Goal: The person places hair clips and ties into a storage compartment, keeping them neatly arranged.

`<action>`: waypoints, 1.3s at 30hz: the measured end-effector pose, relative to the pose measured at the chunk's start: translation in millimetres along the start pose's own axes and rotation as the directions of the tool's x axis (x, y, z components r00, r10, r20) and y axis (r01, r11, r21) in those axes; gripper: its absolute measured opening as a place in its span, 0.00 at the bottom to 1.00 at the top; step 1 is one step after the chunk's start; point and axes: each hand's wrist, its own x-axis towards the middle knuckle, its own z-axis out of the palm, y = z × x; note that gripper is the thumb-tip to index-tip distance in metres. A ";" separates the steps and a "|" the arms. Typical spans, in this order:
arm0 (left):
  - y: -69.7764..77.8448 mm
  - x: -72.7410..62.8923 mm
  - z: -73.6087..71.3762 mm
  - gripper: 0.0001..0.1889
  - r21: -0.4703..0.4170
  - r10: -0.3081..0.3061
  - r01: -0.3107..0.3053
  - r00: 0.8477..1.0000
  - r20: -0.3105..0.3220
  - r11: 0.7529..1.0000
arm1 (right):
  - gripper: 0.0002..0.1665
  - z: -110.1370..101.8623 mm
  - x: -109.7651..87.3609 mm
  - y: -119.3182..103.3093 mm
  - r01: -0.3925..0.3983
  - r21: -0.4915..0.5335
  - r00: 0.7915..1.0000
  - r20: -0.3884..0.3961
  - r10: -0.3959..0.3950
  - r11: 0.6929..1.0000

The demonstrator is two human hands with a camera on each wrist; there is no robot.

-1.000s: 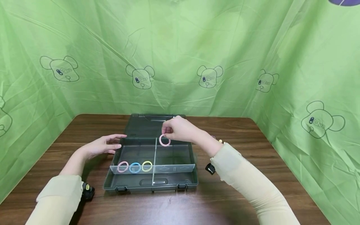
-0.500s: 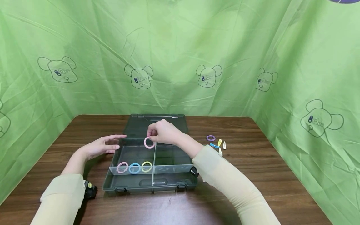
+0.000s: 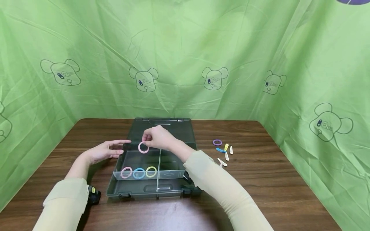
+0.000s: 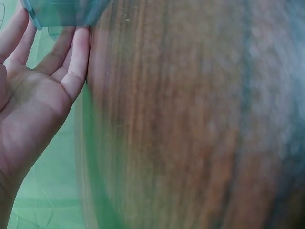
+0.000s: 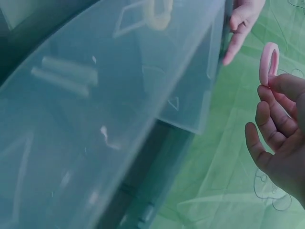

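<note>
Between thumb and fingertip my right hand [image 3: 158,137] pinches a pale pink hair tie [image 3: 139,148], held over the back left compartment of a dark see-through divided box [image 3: 138,194]. The right wrist view shows that hair tie [image 5: 263,67] standing up from the fingertips. My left hand [image 3: 101,152] rests against the box's left side with its fingers straight; in the left wrist view its fingertips meet the box wall [image 4: 62,16]. Along the front divider in the back left compartment lie a pink hair tie [image 3: 122,175], a blue one [image 3: 139,178] and a yellow one [image 3: 151,176].
The box's lid [image 3: 162,128] lies folded back behind it. On the wooden table [image 3: 274,186] to the right are a purple hair tie [image 3: 217,145] and several small hair clips, among them a blue one [image 3: 220,149] and a yellow one [image 3: 226,147]. Green cloth surrounds the table.
My right hand has carried the pink hair tie leftward, from over the back right compartment to over the back left one. The purple hair tie and clips have come into sight. My left hand stays put.
</note>
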 end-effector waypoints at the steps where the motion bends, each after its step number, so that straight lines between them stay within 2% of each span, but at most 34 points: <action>1: -0.3 -0.1 0.2 0.29 -0.002 0.001 0.000 1.000 0.003 1.000 | 0.02 2.6 1.7 -0.6 -0.001 -0.001 1.000 -0.001 0.001 1.000; 13: -3.1 1.4 1.8 0.28 -0.017 0.005 -0.005 1.000 0.020 1.000 | 0.02 37.5 17.8 1.6 0.006 0.094 1.000 -0.009 -0.005 0.996; 24: -4.5 2.2 -1.1 0.29 -0.046 0.018 -0.016 0.999 0.031 0.999 | 0.04 60.9 24.7 3.2 0.040 0.046 0.995 0.086 -0.043 0.998; 28: -4.7 2.4 -0.8 0.29 -0.054 0.020 -0.019 0.999 0.032 0.998 | 0.04 64.5 24.5 3.3 0.026 0.063 0.997 0.070 -0.030 0.998; 31: -4.6 2.4 -0.1 0.29 -0.056 0.020 -0.018 0.999 0.030 0.998 | 0.03 66.0 23.5 1.8 0.003 0.117 0.998 0.070 -0.011 0.993; 39: -3.8 1.2 -0.6 0.29 -0.040 0.009 -0.008 1.000 0.021 0.999 | 0.03 74.7 24.2 -5.1 0.000 0.117 0.990 0.139 -0.016 0.993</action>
